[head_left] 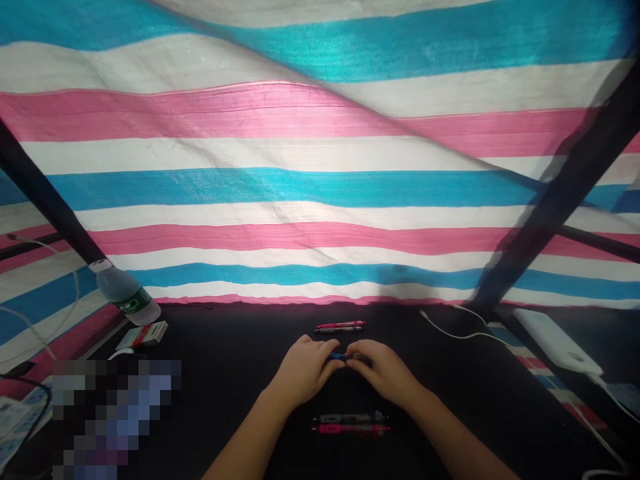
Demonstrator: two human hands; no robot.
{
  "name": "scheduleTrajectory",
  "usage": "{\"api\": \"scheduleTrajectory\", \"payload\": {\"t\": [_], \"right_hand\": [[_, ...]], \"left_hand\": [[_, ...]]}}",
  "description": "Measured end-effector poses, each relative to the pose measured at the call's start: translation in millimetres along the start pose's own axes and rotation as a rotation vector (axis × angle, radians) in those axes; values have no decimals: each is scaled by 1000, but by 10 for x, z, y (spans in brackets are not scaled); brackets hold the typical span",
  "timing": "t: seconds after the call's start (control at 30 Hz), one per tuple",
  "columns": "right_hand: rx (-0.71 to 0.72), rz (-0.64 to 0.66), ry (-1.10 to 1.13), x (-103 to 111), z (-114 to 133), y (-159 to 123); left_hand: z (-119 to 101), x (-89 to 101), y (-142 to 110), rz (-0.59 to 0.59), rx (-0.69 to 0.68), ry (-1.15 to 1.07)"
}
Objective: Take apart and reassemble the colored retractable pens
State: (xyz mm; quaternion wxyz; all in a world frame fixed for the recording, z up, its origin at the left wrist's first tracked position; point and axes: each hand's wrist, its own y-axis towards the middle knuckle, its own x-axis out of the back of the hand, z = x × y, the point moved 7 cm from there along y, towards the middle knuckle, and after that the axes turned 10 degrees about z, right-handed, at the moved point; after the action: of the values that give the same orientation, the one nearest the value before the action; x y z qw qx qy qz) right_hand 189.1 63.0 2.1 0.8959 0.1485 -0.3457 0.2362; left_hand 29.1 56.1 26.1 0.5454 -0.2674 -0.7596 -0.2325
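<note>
The left arm (250,430) and right arm (453,427) come in from the bottom of the frame, and both are bare. Each one is wide low down and gets thinner at the wrist. The left hand (307,369) and right hand (384,370), just below the middle, are bare too. Their backs look smooth and round. The nails are too small to see well.

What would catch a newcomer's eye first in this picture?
The striped sheet, blue, pink and white, filling the upper view. Below it, the left hand and right hand hold a slim blue object at the black table. A pen pair lies beyond them, another pair nearer.
</note>
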Motion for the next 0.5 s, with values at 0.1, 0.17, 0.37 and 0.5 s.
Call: {"api": "scheduleTrajectory", "payload": {"t": [0.1,0.17,0.37,0.5], "right_hand": [[-5,9,5,-15,9,4],[-18,4,19,-18,-7,7],[-27,-11,93,-39,-42,15],[-15,-29,186,-53,-33,28]], "left_hand": [[-28,-23,2,40,2,25],[-15,-34,-7,52,35,34],[-25,-95,5,58,27,39],[21,-112,24,55,30,67]]}}
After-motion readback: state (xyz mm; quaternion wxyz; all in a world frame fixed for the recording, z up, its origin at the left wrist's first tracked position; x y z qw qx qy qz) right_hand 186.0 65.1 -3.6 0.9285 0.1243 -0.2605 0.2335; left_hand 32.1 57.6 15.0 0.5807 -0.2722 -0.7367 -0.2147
